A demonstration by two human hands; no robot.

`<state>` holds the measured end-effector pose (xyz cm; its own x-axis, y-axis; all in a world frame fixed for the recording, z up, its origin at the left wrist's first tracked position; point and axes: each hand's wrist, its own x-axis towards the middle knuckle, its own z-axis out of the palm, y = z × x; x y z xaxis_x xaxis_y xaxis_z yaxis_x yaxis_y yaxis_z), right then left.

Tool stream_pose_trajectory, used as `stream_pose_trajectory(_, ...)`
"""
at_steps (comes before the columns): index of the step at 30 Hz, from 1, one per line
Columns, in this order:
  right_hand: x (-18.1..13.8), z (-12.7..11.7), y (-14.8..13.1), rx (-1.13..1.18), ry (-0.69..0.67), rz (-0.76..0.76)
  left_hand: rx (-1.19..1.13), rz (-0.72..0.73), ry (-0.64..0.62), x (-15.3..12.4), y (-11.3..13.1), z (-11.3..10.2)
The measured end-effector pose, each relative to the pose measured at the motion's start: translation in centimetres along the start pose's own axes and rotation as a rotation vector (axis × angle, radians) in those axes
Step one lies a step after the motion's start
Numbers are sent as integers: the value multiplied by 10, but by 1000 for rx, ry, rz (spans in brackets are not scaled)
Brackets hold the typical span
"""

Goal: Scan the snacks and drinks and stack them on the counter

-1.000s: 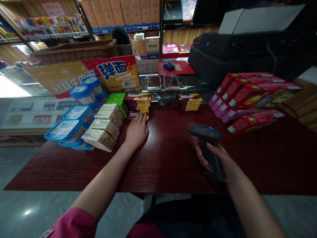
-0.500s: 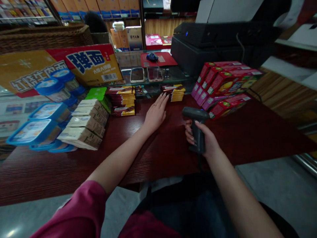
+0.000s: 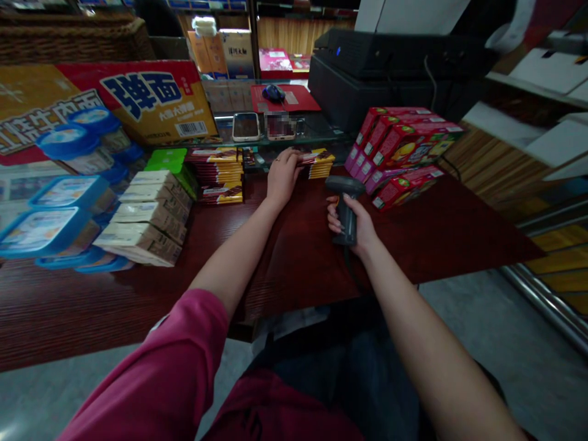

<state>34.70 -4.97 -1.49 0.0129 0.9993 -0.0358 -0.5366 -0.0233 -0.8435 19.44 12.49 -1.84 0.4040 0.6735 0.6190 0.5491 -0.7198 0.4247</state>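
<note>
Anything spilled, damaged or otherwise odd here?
No spill or damage stands out. What looks odd is the pixelated phone on the glass counter, right of another phone shown clearly: probably image masking.

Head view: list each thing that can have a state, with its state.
Right hand: closed around the scanner.
Scanner: held by its handle.
Left hand: at the smaller bar stack; grip unclear.
Smaller bar stack: piled.
Larger bar stack: piled, untouched.
Blue-lidded tubs: lids on, stacked.
Black machine: blue light lit.
Left phone: lying flat.
Red boxes: closed where visible.
</note>
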Motion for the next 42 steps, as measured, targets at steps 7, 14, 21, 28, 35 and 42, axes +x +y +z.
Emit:
stream_pose_trajectory(7,-34,10,-2,-14,-8,28,-324,-175,110,-49,17,-29)
stream_pose_trajectory(14,-48,21,2,-71,-74,105,-583,-397,34,-74,16,-35)
stream_pose_trajectory(21,-44,21,5,-122,-53,119,-584,-485,-22,-67,13,-27)
stream_pose_trajectory(28,-43,24,3,-146,-57,171,-456,-372,99,-83,16,-51)
stream_pose_trajectory(35,-10,48,11,-111,-102,180,-139,-207,97,-115,-17,-125)
stream_pose_trajectory(42,36,68,29,-111,-168,155,60,-178,43,-125,-54,-156)
